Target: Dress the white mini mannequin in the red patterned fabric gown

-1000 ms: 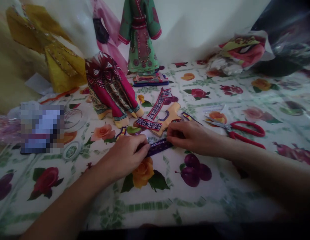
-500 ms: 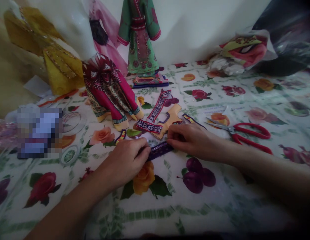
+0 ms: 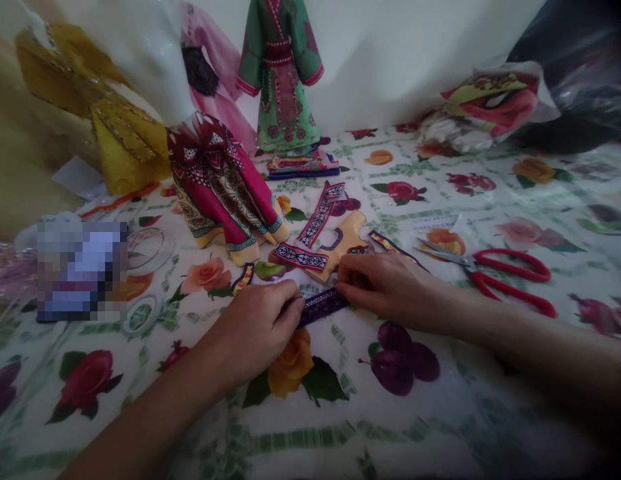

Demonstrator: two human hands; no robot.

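A dark purple strip of patterned fabric (image 3: 322, 308) stretches between my two hands, just above or on the tablecloth. My left hand (image 3: 265, 315) pinches its left end between thumb and fingers. At the other end, the fingers of my right hand (image 3: 373, 280) are closed on the strip. Just beyond lies a tan cut piece (image 3: 344, 241) with a curved neckline and dark trim. Beside it are red-edged patterned trim strips (image 3: 303, 257), a yellow-and-dark strip (image 3: 394, 247) and a short curved strip (image 3: 243, 278).
Red-handled scissors (image 3: 490, 265) lie spread to the right. Left are tape rolls (image 3: 144, 313) and a blurred-out rectangular item (image 3: 83, 270). Behind stand a small form in patterned cloth (image 3: 220, 180) and a green doll-sized dress (image 3: 285, 80). A bundle in plastic (image 3: 495, 100) sits back right.
The view has shifted slightly. Both hands keep their hold on the purple strip, with hardly any movement between them.
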